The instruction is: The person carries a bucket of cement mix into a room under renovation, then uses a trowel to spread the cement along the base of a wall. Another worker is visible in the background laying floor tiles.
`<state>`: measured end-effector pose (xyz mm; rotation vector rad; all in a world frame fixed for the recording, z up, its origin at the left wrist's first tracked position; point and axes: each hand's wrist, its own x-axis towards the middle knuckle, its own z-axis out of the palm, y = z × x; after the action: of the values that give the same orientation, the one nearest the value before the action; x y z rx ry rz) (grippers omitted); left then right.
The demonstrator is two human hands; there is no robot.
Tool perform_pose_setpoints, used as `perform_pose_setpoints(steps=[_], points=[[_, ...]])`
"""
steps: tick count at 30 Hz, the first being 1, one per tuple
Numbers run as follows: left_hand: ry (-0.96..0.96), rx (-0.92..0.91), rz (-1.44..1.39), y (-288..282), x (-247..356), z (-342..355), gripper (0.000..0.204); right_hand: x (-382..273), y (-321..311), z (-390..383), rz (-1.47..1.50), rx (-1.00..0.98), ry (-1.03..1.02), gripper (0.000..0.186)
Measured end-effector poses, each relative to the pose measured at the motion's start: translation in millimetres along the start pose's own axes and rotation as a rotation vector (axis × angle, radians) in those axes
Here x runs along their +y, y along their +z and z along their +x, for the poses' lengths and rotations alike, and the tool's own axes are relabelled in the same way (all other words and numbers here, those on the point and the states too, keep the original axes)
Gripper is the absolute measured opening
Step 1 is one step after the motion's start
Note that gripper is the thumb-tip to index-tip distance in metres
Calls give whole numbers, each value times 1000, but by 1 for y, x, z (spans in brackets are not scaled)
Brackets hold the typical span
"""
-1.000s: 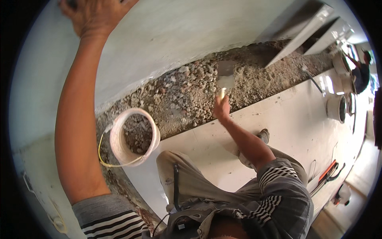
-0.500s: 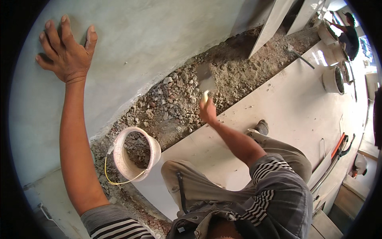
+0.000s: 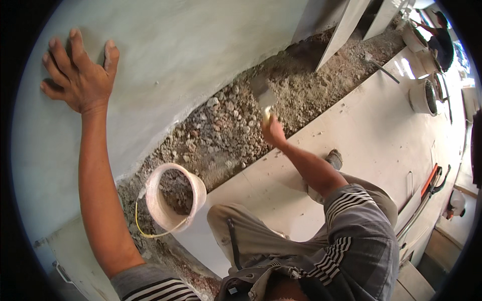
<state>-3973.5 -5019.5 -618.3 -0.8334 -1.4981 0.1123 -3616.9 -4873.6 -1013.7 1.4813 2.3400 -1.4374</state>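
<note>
Against the grey-green wall (image 3: 181, 55), well above its lower edge, the left grip (image 3: 80, 83) is laid palm-inward, released, with the fingers spread and the left arm (image 3: 96, 170) held almost straight. Just past the long edge of the pale floor (image 3: 366, 125), the right grip (image 3: 273, 131) is clenched around the pale handle of a trowel (image 3: 267, 101); the right elbow is slightly bent. The blade, blurred, is pointed away from the body, over the rubble strip (image 3: 221, 125); whether the stones are touched cannot be told. The strip is bounded by the wall on one side and by the floor's long edge on the other. Beside the left knee (image 3: 221, 215), a white bucket (image 3: 199, 196) partly filled with rubble is set at that edge. Farther along, panels (image 3: 339, 35) are stood at an angle to the wall, and a dark-handled tool (image 3: 386, 71) is laid across the edge, with more buckets (image 3: 419, 98) grouped beyond. Between the right forearm (image 3: 306, 163) and those buckets, a broad stretch of floor is seen, dotted with crumbs.
</note>
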Motion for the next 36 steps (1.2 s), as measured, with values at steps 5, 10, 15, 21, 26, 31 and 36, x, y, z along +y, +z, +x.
perform_pose_setpoints(steps=[5,10,15,21,26,31,36], points=[[18,0,-5,3,-1,1,65,-44,24,50,217,-27,50,41],[16,35,0,3,0,1,65,-16,9,-17,-86,-307,-118,37],[18,-19,23,1,-2,0,65,-13,-4,43,266,24,132,41],[3,14,16,4,-1,0,63,-21,26,35,-358,-182,-364,35],[-12,18,-3,3,0,-1,63,-3,-15,-1,-514,-275,-301,46],[13,33,-5,4,0,-2,64,-19,-9,63,-349,-98,-155,33],[-19,18,-5,5,0,-1,65,13,16,2,-329,-378,-270,28]])
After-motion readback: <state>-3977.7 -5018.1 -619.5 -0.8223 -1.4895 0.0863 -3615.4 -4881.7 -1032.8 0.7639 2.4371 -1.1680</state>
